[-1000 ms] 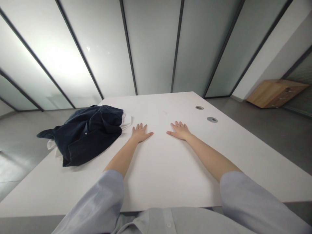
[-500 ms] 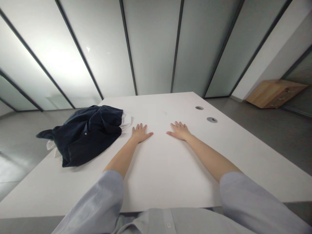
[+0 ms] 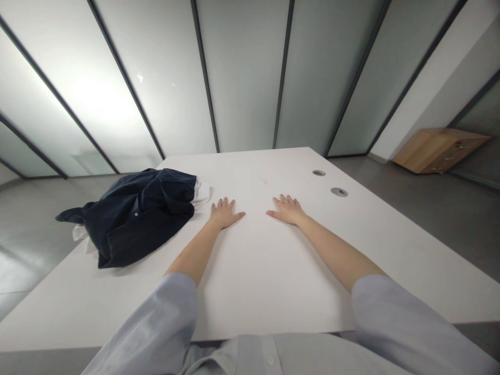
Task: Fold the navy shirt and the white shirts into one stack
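Observation:
My left hand (image 3: 223, 213) lies flat on the white table (image 3: 269, 276), fingers spread and thumb pointing right. Level with it, my right hand (image 3: 288, 210) rests palm down on the same surface, its thumb pointing left. Neither hand holds anything. Just left of my left hand, apart from it, is a crumpled heap of dark navy clothing (image 3: 144, 219) with a small pale button. Some white cloth (image 3: 201, 193) pokes out from under its right side, and more shows at its left end. The rest of the white cloth is hidden beneath the navy fabric.
Two round cable grommets, a far one (image 3: 319, 173) and a nearer one (image 3: 339, 192), sit near the table's right edge. Frosted glass panels (image 3: 242, 78) with dark frames stand behind the table. A wooden drawer cabinet (image 3: 439, 151) stands on the floor at the right.

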A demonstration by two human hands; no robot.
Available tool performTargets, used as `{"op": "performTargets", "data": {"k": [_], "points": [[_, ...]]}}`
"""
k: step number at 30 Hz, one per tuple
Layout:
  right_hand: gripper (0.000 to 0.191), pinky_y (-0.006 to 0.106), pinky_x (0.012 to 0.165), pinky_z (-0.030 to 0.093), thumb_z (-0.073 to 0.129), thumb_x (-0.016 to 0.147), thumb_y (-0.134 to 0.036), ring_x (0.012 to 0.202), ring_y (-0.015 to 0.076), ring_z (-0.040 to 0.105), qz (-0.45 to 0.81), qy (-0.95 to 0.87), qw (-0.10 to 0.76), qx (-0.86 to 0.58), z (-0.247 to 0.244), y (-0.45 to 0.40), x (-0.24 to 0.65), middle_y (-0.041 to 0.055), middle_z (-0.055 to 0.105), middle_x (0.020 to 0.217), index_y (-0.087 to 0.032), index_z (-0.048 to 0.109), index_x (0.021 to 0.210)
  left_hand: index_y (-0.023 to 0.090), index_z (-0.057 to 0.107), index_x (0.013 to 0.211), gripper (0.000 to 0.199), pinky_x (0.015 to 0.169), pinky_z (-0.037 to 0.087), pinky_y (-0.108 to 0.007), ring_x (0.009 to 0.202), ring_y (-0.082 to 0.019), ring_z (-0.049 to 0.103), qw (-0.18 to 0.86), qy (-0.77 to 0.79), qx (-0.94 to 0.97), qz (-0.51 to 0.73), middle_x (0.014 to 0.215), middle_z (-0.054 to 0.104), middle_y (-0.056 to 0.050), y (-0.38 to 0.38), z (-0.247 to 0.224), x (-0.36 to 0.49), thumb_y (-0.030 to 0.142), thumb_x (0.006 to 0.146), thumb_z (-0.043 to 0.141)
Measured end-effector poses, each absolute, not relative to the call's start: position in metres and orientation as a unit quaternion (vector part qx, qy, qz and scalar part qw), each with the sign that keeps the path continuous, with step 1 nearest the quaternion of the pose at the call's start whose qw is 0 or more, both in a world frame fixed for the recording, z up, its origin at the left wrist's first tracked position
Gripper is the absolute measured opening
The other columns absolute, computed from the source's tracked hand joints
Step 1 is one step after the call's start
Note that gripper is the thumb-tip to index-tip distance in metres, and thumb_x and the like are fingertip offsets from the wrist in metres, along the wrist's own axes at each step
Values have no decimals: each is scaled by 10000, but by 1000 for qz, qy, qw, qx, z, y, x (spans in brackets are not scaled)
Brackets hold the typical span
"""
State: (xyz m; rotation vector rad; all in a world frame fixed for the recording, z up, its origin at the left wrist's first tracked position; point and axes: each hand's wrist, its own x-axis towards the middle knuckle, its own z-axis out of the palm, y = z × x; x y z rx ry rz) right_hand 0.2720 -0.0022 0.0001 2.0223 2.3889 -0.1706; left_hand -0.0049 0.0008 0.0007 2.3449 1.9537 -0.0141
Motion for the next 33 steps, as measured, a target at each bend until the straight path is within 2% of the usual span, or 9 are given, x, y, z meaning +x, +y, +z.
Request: {"op": "performTargets", "data": {"k": [9,13,16,19,22,28,33], "points": [[900,568,1128,173,300,841,-794,1443,413,184,-50,764,4,644,0,-2,271,186,197,1597,-203,297,1520,206,292,1521,901,1142,159,-594,1463,-388,166,45,639,768,2,1601,188,-168,-1,3,-4,786,832,286],[858,564,1125,187,319,851,-772,1437,407,208,-46,764,-6,643,1,-3,271,180,231,1588,-208,342,1497,214,356,1487,860,1124,204,-592,1447,-393,217,29,637,770,16,1586,245,-168,-1,2,-5,771,834,327],[815,558,1121,203,324,860,-752,1431,397,231,-43,766,-13,641,2,-4,272,167,265,1578,-218,385,1472,197,465,1408,746,1109,273,-528,1396,-354,347,5,622,782,40,1521,385,-169,-2,4,-6,697,860,391],[803,555,1118,213,325,862,-744,1430,394,237,-44,768,-13,639,3,-4,273,164,275,1575,-218,397,1464,185,571,1295,542,1096,314,-441,1271,-288,504,-22,607,790,89,1359,578,-137,-3,10,-8,527,885,478],[804,555,1122,204,313,863,-743,1432,391,234,-43,769,-15,638,2,-4,273,161,272,1577,-218,395,1467,184,630,1207,421,1083,332,-418,1189,-271,557,-50,611,775,154,1240,655,-111,-2,22,-11,419,878,514],[829,555,1123,199,296,853,-767,1433,389,229,-43,767,-5,640,-1,-1,274,151,264,1582,-232,373,1482,213,650,1129,352,1040,369,-424,1135,-282,561,-93,629,724,267,1174,665,-89,2,62,-36,407,857,537],[838,566,1118,200,298,850,-776,1426,398,236,-42,768,-13,638,-4,1,277,168,271,1575,-222,392,1471,197,638,1103,322,1055,344,-433,1194,-300,501,-149,681,619,363,1199,622,-112,-5,96,-74,367,853,528]]}}
